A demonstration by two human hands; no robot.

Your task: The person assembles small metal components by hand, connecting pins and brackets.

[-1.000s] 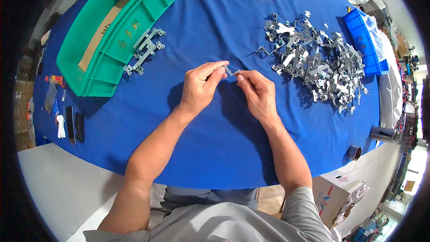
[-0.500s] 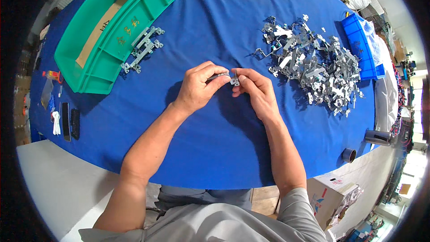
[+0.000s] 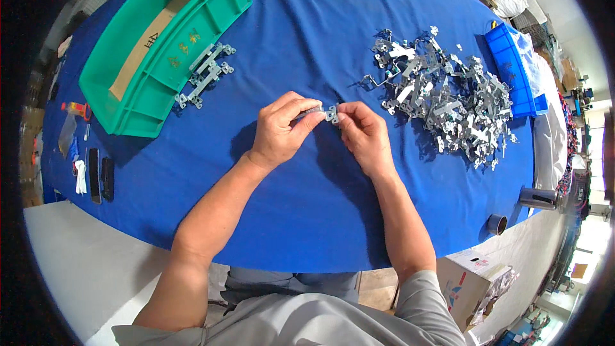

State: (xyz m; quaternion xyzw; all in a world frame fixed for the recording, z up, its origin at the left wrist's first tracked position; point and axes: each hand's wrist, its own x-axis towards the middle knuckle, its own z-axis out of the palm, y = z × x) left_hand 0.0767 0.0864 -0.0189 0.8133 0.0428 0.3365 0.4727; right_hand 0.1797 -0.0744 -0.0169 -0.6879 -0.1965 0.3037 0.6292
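Note:
Between my two hands is a small silvery metal bracket point(image 3: 331, 114) with holes in its end. My left hand point(image 3: 283, 127) is closed round its longer part, pinching it between thumb and fingers, which hide much of it. At the bracket's right end, the fingertips of my right hand point(image 3: 366, 134) press together on its edge. Both hands are above the blue cloth. To the right lies a large heap of similar metal brackets point(image 3: 448, 99). A few more brackets point(image 3: 205, 75) lie in a small group at the left, against the green crate.
A green plastic crate point(image 3: 144, 93) with cardboard in it stands at the left. A blue bin point(image 3: 512, 70) stands beyond the heap at the right. A phone point(image 3: 95, 175) and a black case point(image 3: 107, 179) lie at the left edge. A dark tube point(image 3: 497, 223) lies near the right front edge.
My right hand has shifted slightly, its fingers now drawn together at the bracket's end. More of the bracket's holed end shows between my hands. My left hand stays closed on it.

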